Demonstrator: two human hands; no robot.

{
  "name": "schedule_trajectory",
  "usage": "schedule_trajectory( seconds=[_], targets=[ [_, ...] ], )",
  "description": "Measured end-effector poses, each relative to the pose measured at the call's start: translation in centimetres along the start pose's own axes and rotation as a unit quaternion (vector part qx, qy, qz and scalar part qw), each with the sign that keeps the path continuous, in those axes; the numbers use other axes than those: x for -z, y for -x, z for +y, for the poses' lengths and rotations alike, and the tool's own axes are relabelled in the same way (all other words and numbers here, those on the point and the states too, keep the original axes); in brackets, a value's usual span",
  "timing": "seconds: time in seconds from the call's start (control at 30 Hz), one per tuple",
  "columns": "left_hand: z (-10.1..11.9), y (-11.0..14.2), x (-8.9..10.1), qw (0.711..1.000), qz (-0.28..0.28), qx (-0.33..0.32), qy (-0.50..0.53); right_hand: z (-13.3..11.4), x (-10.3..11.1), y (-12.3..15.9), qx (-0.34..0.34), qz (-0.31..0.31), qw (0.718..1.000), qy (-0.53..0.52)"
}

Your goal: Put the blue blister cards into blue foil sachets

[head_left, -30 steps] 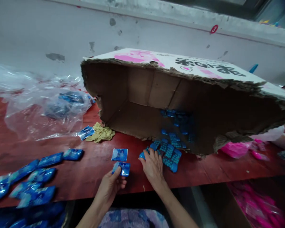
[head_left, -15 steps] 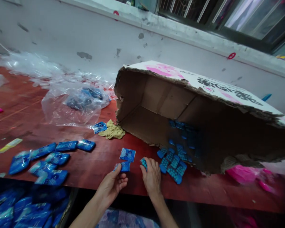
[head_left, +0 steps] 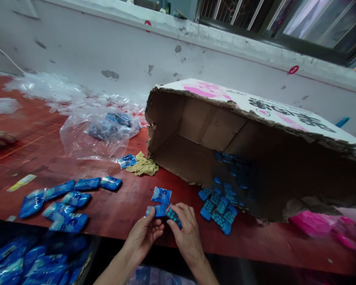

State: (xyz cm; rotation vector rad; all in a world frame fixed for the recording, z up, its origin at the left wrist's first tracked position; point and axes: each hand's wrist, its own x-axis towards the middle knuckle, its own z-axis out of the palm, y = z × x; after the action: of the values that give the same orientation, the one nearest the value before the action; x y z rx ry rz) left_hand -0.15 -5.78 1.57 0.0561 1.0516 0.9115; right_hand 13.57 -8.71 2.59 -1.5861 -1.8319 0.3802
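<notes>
My left hand (head_left: 146,229) pinches a small blue printed packet (head_left: 159,211) between thumb and fingers, above the table's front part. Close beside it, my right hand (head_left: 185,225) grips a blue piece covered with small round bumps (head_left: 173,217). The piece's left end comes up to the packet's edge; whether they touch I cannot tell. Just beyond the packet lies a flat blue printed card (head_left: 161,195). To the right, several more bumpy blue pieces (head_left: 219,209) lie at the mouth of a cardboard box (head_left: 192,158) on its side.
Filled blue packets (head_left: 68,222) lie on the red table (head_left: 112,213) at left, above a bin of more packets (head_left: 38,265). Behind are a clear plastic bag (head_left: 77,138) and a yellow cloth lump (head_left: 144,164). Another person's hand (head_left: 1,137) rests at far left; pink plastic (head_left: 311,223) is at right.
My right hand has brought the bumpy blue piece left, up to the packet in my left hand. Another person's hand has appeared at far left, where a pink item lay.
</notes>
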Motion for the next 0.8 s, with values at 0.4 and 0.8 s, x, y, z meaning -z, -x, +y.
schedule_trajectory(
  seconds=[0.4, 0.8],
  targets=[
    [-0.4, -0.4, 0.2, 0.999, -0.013, -0.037, -0.016, 0.6, 0.2, 0.4, 0.042, -0.001, 0.998, 0.040],
    [-0.8, -0.9, -0.1, 0.999, 0.013, -0.027, -0.022, 1.7, -0.9, 1.2, 0.051, 0.028, 0.996, 0.067]
  ],
)
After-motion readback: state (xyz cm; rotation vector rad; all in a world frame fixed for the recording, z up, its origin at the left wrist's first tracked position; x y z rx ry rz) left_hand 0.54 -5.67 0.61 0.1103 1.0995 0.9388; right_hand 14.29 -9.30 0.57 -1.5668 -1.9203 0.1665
